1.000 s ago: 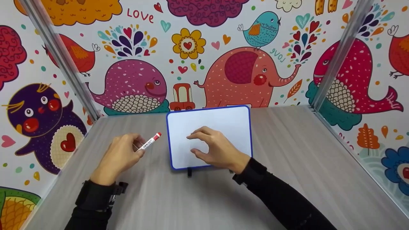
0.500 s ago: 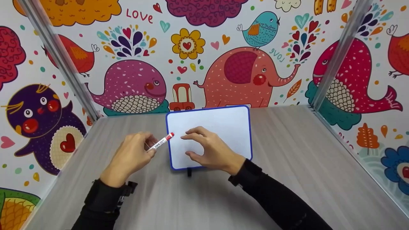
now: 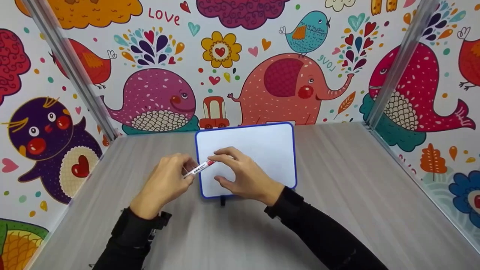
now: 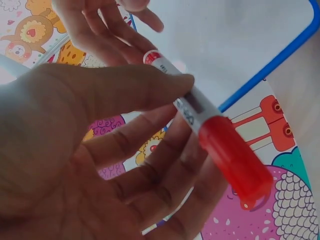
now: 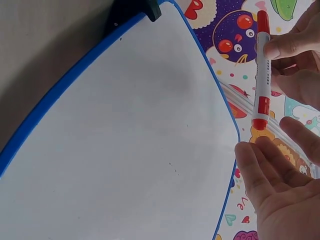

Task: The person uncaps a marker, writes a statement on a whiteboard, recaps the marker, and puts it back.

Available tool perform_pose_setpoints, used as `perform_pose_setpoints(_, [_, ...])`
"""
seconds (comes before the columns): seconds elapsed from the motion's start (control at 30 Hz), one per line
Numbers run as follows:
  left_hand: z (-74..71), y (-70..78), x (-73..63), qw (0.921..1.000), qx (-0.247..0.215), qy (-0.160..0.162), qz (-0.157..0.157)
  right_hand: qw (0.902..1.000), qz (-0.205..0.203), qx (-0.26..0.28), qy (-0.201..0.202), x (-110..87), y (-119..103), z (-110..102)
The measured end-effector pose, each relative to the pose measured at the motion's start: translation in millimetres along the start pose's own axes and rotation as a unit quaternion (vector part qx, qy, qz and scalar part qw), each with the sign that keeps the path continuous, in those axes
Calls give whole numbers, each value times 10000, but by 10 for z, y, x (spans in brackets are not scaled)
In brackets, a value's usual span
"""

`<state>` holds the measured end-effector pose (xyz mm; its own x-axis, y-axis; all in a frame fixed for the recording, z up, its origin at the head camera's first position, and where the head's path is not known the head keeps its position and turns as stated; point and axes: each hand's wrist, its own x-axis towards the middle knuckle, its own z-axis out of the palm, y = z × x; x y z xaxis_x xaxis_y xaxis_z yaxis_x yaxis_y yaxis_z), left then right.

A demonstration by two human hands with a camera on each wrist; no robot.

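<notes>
My left hand (image 3: 167, 183) pinches a white marker (image 3: 197, 169) with red ends between thumb and fingers, left of the whiteboard (image 3: 266, 146). In the left wrist view the thumb presses on the marker's white barrel (image 4: 192, 107), and its thick red cap (image 4: 235, 157) points away from the other hand. My right hand (image 3: 249, 176) hovers before the board, fingers gently bent and thumb apart, holding nothing. In the right wrist view the marker (image 5: 262, 75) stands upright, its lower red tip just above the right hand's (image 5: 285, 195) fingertips.
The blue-framed whiteboard leans upright on a black stand (image 3: 222, 200) on the grey wood-grain table (image 3: 337, 180). Behind it rises a wall (image 3: 232, 22) printed with cartoon animals. Metal posts (image 3: 80, 82) mark the corners, with printed side walls left and right.
My left hand has moved right with the marker, bringing its red end up to my right fingertips. My right hand has shifted slightly left.
</notes>
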<state>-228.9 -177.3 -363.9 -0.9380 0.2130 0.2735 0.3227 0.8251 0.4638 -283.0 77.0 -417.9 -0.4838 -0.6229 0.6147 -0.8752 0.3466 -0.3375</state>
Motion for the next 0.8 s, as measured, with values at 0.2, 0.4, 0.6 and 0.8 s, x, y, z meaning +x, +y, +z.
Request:
perform_pose_setpoints(0.2, [59, 59, 16, 10000, -21, -25, -19, 10000, 42, -9, -43, 16, -21, 26])
perform_pose_setpoints(0.4, [120, 122, 34, 10000, -6, -57, 27, 10000, -40, -50, -21, 11, -16, 28])
perform_pose_setpoints(0.6, [149, 166, 57, 9999, -59, -133, 77, 9997, -196, -108, 59, -1, -2, 26])
perform_pose_setpoints(0.8, [160, 193, 62, 9997, -15, -218, 90, 9990, -360, -195, 203, -21, 17, 22])
